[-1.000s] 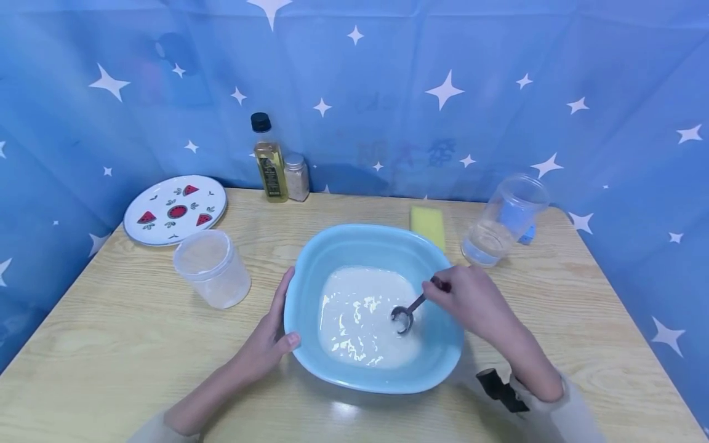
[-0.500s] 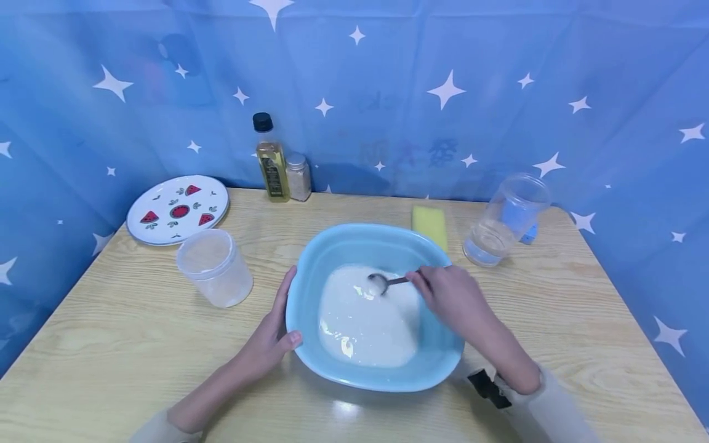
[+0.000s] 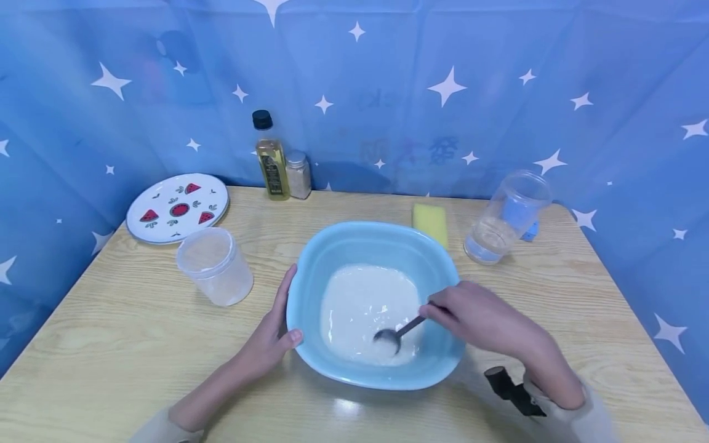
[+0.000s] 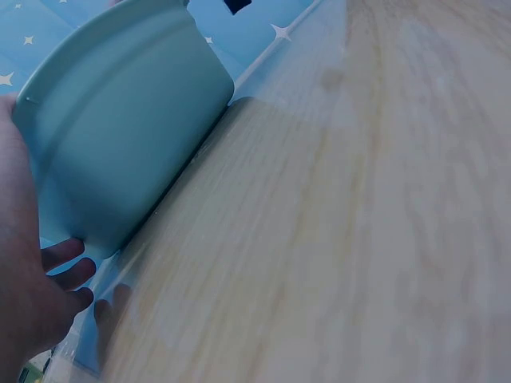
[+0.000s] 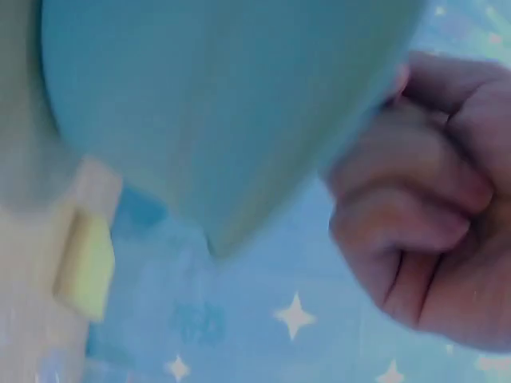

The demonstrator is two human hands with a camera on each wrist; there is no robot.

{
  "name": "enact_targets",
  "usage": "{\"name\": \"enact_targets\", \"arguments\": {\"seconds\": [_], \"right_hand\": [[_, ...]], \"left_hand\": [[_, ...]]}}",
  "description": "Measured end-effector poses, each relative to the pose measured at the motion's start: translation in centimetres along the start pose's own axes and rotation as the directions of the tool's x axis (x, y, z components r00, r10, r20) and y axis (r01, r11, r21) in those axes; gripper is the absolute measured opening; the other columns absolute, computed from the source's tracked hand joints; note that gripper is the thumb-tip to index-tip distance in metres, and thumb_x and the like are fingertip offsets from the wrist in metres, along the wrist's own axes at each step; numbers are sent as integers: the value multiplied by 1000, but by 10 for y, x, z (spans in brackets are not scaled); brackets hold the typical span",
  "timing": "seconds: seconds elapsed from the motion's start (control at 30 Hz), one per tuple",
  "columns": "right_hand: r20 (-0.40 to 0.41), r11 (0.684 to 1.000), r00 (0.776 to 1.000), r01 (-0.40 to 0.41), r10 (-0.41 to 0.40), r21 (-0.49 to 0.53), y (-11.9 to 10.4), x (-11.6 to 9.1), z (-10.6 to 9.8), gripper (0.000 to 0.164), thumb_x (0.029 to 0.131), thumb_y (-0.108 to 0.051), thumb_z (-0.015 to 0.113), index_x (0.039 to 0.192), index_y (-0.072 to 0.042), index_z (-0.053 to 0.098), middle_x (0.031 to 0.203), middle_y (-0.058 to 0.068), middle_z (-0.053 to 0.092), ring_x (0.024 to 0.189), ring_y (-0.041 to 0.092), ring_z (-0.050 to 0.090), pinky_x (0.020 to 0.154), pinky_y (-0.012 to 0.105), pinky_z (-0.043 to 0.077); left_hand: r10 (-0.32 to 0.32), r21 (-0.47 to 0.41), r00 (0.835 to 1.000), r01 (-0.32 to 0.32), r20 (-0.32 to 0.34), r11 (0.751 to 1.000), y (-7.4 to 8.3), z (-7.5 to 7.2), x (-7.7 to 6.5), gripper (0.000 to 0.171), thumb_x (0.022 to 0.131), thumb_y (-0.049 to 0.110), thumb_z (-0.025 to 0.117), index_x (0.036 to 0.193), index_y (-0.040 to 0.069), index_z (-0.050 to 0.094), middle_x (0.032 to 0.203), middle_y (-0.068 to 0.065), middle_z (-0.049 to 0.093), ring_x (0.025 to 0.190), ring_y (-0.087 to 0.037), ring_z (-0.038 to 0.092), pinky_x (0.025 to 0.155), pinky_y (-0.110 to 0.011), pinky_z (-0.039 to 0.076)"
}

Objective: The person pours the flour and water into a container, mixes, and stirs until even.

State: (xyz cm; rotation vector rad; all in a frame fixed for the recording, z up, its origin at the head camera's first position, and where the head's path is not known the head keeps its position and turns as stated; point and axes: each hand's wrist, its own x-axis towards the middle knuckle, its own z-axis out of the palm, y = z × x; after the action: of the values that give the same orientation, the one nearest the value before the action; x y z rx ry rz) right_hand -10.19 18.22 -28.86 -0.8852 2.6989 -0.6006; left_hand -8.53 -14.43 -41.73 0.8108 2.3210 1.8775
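A light blue plastic basin (image 3: 376, 380) on the table holds a white, runny liquid (image 3: 354, 307). My left hand (image 3: 267, 342) steadies its left side, thumb on the rim and fingers along the outer wall. In the left wrist view those fingers (image 4: 68, 275) lie against the basin's (image 4: 128, 120) lower wall. My right hand (image 3: 482, 317) grips the dark handle of a spoon (image 3: 390, 337) above the basin's right rim, and the spoon's bowl dips into the liquid. The right wrist view shows that hand (image 5: 423, 199) with curled fingers beside the basin's outside; the spoon is hidden there.
Behind the basin lies a yellow sponge (image 3: 431, 225). A clear cup (image 3: 493, 237) with some water stands right of it, a blue object (image 3: 530, 232) behind. On the left are an empty plastic tub (image 3: 221, 280) and watermelon-patterned plates (image 3: 160, 221). An oil bottle (image 3: 272, 169) and shaker jar (image 3: 299, 178) stand at the back.
My right hand has swept the spoon through the liquid, first to the back of the basin, then toward its front. The left hand and basin have stayed in place.
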Motion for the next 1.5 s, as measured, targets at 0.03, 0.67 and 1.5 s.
{"name": "enact_targets", "arguments": {"seconds": [0.03,0.67,1.5], "right_hand": [[-39,998,999,-38,36,-42,3,-1,-3,26,94,-26,55,71,-16,62,52,-10,35,46,4,32,43,20,33],[-16,998,998,52,-53,-30,-3,16,17,32,97,-28,50,67,-18,53,53,-11,25,47,2,26,45,19,31],[-32,1000,999,-17,16,-23,1,19,14,33,98,-31,46,70,-18,56,53,-8,30,48,6,29,45,22,32]], "left_hand": [[0,1,1000,0,0,1000,0,0,0,85,90,32,55,150,26,-4,155,-2,6,125,-37,37,88,-37,47],[2,-5,1000,-2,-11,1000,2,-1,1,86,90,33,56,150,25,-4,155,-2,5,126,-39,36,87,-36,48],[1,-3,1000,-1,-5,1000,-1,1,-1,85,90,32,55,150,27,-4,155,-1,5,126,-38,36,87,-35,48]]}}
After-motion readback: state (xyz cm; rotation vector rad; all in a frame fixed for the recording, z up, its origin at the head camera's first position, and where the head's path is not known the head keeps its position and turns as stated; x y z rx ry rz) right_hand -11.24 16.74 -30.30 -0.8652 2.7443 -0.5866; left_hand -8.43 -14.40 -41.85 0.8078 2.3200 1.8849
